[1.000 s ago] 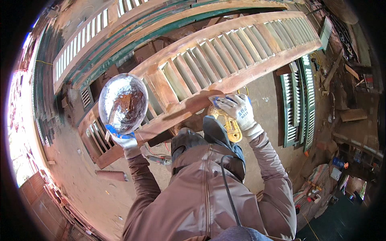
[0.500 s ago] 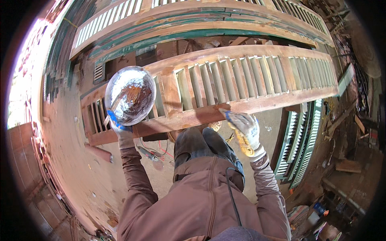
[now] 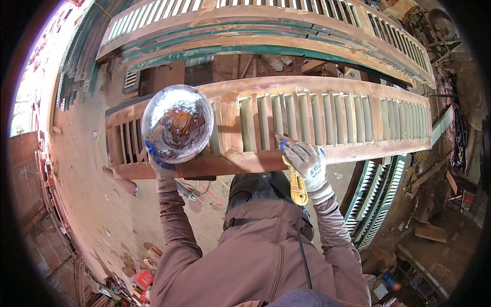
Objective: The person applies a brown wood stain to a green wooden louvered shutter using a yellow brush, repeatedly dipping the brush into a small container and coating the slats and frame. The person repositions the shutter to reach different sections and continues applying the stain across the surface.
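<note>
**Shutter lies crosswise, both hands at its near rail**

The shutter (image 3: 317, 120) lies flat in front of the person, its long axis running left to right, slats crossing it and pointing away. The right hand (image 3: 307, 162), gloved, rests on the shutter's near rail about midway along, clenched around a yellow-handled tool (image 3: 297, 187) whose handle points back toward the body and whose tip lies at the slats. The left hand (image 3: 161, 166) grips a shiny bowl (image 3: 177, 124) over the shutter's left end. The right hand is nearer the slats. More shutters (image 3: 266, 30) lie beyond.
</note>
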`<state>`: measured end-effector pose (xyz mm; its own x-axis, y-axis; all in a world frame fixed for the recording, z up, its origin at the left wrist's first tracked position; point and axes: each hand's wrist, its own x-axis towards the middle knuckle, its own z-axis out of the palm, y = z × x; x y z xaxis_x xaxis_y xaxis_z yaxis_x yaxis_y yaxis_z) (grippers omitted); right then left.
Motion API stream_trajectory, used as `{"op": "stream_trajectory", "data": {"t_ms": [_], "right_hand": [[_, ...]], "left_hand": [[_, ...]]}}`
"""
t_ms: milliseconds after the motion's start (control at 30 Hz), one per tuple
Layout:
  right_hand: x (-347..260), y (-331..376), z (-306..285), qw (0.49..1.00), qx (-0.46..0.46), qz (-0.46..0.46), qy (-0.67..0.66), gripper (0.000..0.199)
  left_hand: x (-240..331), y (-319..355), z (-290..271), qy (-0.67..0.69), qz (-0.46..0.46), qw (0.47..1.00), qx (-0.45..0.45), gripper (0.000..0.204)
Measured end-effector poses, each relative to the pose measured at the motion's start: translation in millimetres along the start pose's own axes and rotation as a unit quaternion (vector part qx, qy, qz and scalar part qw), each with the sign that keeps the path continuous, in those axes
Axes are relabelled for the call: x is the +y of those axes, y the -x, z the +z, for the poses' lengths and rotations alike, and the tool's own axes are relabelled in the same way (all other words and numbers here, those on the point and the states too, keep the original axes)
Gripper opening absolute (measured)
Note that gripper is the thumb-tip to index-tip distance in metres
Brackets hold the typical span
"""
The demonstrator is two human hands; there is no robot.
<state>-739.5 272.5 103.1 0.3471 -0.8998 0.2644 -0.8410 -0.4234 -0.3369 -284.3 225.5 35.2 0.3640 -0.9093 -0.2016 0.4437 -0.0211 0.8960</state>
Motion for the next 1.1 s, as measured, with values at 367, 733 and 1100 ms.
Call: {"op": "stream_trajectory", "data": {"t_ms": [367,733,1100], "right_hand": [[2.5,-32.0,21.7,0.996,-0.036,-0.006,0.076,0.038],[1.1,-52.8,31.5,0.996,-0.046,-0.025,0.071,0.04],[-9.1,-66.2,44.9,0.999,-0.02,-0.024,0.036,0.036]], "left_hand": [[-21.5,13.8,-45.7,-0.25,0.121,0.96,0.024,0.077],[-14.4,30.5,-49.3,-0.266,0.085,0.959,0.053,0.07],[-6.3,40.3,-39.6,-0.401,0.128,0.906,0.048,0.068]]}}
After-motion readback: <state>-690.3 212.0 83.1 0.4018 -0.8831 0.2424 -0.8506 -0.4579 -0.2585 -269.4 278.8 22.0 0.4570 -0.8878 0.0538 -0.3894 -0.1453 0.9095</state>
